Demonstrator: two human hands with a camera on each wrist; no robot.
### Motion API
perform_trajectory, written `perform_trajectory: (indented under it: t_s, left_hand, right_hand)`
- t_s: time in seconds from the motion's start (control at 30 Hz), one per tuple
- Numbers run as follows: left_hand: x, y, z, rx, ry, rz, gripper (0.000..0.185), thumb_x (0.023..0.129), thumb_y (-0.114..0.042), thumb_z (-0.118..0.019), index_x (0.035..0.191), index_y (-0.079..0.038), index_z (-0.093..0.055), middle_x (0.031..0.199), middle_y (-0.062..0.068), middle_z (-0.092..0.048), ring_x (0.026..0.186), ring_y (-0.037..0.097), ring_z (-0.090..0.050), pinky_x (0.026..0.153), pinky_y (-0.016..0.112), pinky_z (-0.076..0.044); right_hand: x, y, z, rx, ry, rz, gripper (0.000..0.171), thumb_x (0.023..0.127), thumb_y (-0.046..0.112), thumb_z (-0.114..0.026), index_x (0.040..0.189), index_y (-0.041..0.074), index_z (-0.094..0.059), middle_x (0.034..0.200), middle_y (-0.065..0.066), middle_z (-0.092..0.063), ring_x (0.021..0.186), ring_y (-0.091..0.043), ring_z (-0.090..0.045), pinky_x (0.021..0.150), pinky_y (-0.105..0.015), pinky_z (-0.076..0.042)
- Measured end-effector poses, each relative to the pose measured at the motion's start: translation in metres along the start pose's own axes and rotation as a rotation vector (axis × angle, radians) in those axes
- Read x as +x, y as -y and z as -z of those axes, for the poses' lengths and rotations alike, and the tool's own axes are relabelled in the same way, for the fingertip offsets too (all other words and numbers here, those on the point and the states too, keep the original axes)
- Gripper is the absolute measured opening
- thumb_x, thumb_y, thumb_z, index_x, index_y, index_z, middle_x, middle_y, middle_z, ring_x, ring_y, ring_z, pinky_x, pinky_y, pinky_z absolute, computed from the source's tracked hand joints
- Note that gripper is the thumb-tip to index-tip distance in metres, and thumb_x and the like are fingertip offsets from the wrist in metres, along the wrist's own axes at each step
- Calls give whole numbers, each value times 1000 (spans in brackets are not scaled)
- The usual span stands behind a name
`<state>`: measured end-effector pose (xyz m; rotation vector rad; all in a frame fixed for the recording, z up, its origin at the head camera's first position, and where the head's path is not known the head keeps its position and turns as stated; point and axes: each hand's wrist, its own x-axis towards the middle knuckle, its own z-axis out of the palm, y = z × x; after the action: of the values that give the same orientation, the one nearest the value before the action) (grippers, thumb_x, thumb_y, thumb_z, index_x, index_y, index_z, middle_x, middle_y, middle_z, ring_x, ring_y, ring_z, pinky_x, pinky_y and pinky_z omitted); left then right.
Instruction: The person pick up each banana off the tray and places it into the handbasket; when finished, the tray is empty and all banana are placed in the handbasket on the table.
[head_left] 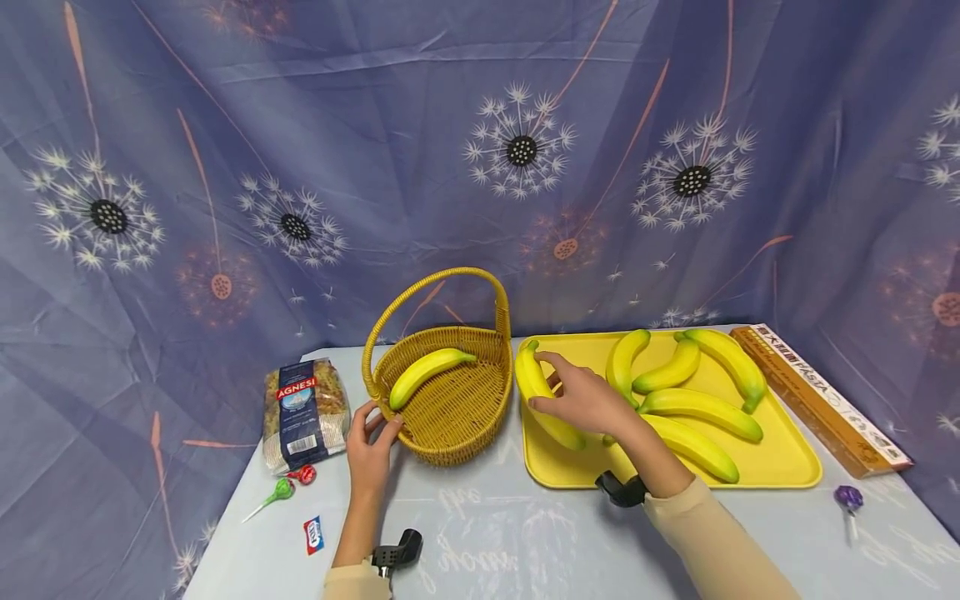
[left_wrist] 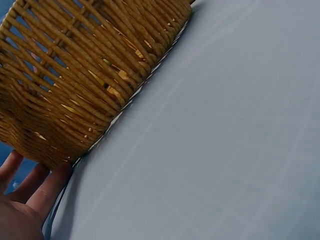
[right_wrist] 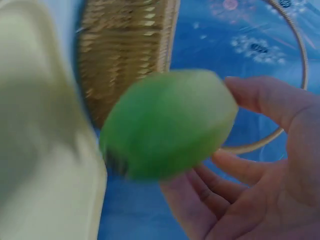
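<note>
Pale blue table (head_left: 525,533) under a violet cloth backdrop (head_left: 300,125) printed with dandelion heads.

Left hand (head_left: 370,444): fingers straight, laid flat against outer wall of wicker basket (head_left: 450,400); nothing gripped. Left wrist view confirms fingertips (left_wrist: 50,185) touching the weave low down, at the base. One banana in basket (head_left: 430,372), just beyond the fingers, lying across the bottom.

Right hand (head_left: 581,398): fingers and thumb curled round held banana (head_left: 542,398), at left end of yellow tray (head_left: 780,467), next to the basket. Whether lifted or resting on tray: cannot tell. Right wrist view blurred; only green tip of the fruit (right_wrist: 170,122) close to the lens, fingers (right_wrist: 235,167) wrapped behind, basket wall and handle beyond.

Right of that hand, on the tray: five more bananas (head_left: 701,406), partly overlapping; one runs under the forearm, its near end hidden.

Writing:
- Pasta bag (head_left: 305,412), left of left hand: red label "AGNESI"; smaller print unreadable.
- Long brown box (head_left: 821,398), far side of tray from right hand: "PASTA" legible, other characters too small.
- Small red-and-blue wrapper (head_left: 313,534) near left wrist: text illegible.

Also: red and green lollipops (head_left: 288,483) below the bag; purple lollipop (head_left: 849,500) right of tray. Black wrist mounts partly cut off at bottom edge.
</note>
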<state>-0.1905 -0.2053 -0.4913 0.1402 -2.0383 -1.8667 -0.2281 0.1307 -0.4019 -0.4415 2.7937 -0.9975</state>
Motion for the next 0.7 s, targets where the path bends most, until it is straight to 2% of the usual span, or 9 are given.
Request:
perform_trajectory:
  t_s: [0.13, 0.23, 0.33, 0.47, 0.57, 0.7]
  left_hand:
    - [2, 2, 1, 8, -4, -3, 44, 90, -12, -68, 130, 0, -54, 134, 13, -49, 117, 30, -51, 76, 17, -53]
    - [5, 13, 2, -7, -8, 14, 43, 89, -14, -70, 129, -4, -55, 133, 9, -50, 117, 28, -51, 76, 18, -53]
    - [8, 26, 2, -19, -18, 32, 44, 89, -18, -71, 129, -9, -56, 132, 5, -51, 116, 24, -51, 76, 17, -53]
    - [10, 35, -1, -45, -30, 13, 43, 89, -19, -71, 128, -10, -56, 129, 8, -52, 115, 22, -52, 76, 20, -54]
    - [10, 36, -2, -57, -37, -7, 41, 89, -18, -71, 126, -10, -57, 127, 9, -53, 114, 22, -53, 75, 21, -55]
    - [11, 37, -2, -57, -42, -13, 38, 88, -18, -72, 124, -13, -58, 126, 7, -54, 113, 22, -53, 73, 21, -55]
  right_hand:
    - [12, 20, 5, 129, 36, 71, 75, 85, 50, -69, 148, 33, -32, 112, -1, -59, 94, -18, -60, 71, -36, -53]
    - [27, 35, 6, 195, 78, 131, 73, 87, 46, -68, 148, 34, -31, 114, 2, -58, 95, -19, -59, 70, -35, -53]
    - [43, 51, 4, 241, 126, 165, 73, 88, 42, -68, 149, 33, -29, 112, -3, -57, 90, -23, -58, 64, -36, -51]
    - [63, 73, -2, 285, 178, 116, 76, 89, 37, -68, 151, 29, -24, 122, -8, -53, 84, -23, -59, 63, -38, -53]
    - [76, 88, -11, 260, 203, 56, 79, 90, 36, -67, 153, 27, -19, 130, -10, -50, 80, -21, -63, 64, -39, -56]
    - [97, 105, -24, 238, 228, -40, 83, 90, 33, -67, 154, 22, -16, 126, -14, -51, 79, -22, -64, 64, -36, -57]
